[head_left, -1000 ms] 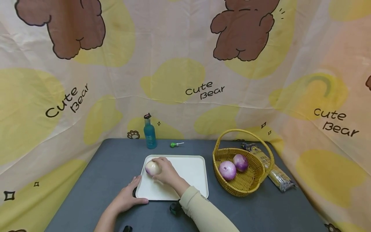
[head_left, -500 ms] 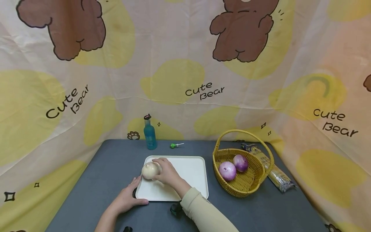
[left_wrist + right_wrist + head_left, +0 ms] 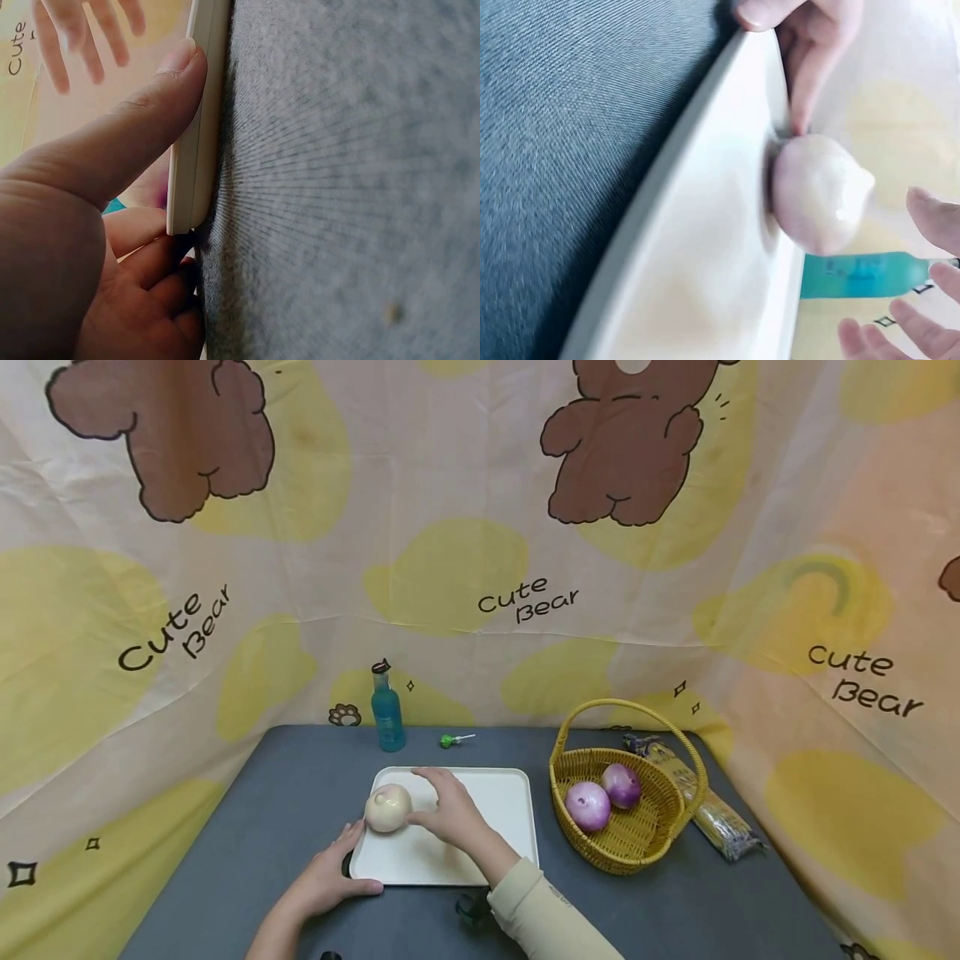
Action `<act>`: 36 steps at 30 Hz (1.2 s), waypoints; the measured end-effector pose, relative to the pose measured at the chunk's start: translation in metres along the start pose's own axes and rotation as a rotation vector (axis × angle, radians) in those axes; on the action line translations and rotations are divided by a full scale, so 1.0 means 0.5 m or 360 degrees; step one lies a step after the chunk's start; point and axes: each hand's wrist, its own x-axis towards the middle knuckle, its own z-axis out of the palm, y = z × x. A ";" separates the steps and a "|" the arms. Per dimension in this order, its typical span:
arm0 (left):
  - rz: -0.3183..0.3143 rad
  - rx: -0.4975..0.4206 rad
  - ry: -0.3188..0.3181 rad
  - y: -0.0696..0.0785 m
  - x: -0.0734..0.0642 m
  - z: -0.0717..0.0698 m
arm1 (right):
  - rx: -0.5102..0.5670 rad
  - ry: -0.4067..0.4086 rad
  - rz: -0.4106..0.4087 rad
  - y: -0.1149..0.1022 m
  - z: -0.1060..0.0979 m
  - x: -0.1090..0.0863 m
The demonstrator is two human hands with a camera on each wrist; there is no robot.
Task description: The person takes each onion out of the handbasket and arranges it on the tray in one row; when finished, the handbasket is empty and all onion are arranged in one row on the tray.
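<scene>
A pale onion (image 3: pixel 388 808) with a faint purple tinge sits at the left end of a white tray (image 3: pixel 480 818). My left hand (image 3: pixel 330 872) holds the tray's near left corner, thumb along the front edge and fingers at the left side. In the left wrist view, the thumb (image 3: pixel 161 97) presses on the tray edge while the other fingers curl beyond the corner. My right hand (image 3: pixel 453 814) hovers over the tray just right of the onion, thumb and fingers spread, holding nothing. The right wrist view shows a gap between its fingers (image 3: pixel 919 330) and the onion.
A yellow wicker basket (image 3: pixel 615 862) with two purple onions (image 3: pixel 587 806) stands to the right. Behind it lies a long clear packet (image 3: pixel 723 827). A blue bottle (image 3: pixel 387 718) and a green lollipop (image 3: pixel 447 741) are at the back of the grey table (image 3: pixel 247 827).
The onion has turned from its purple side to its pale top and shifted slightly left. My right hand has let go of it and moved right. The left hand stays at the tray corner.
</scene>
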 end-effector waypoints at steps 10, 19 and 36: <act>-0.0020 -0.0003 0.0003 0.003 0.001 0.001 | 0.0163 0.0059 0.0018 -0.007 -0.058 -0.036; 0.0003 0.0016 0.0024 0.005 -0.003 0.002 | 0.0179 0.0205 -0.0040 0.001 -0.097 -0.061; -0.0045 -0.0003 -0.0011 0.009 -0.001 0.000 | 0.0233 0.0496 -0.0049 0.026 -0.170 -0.111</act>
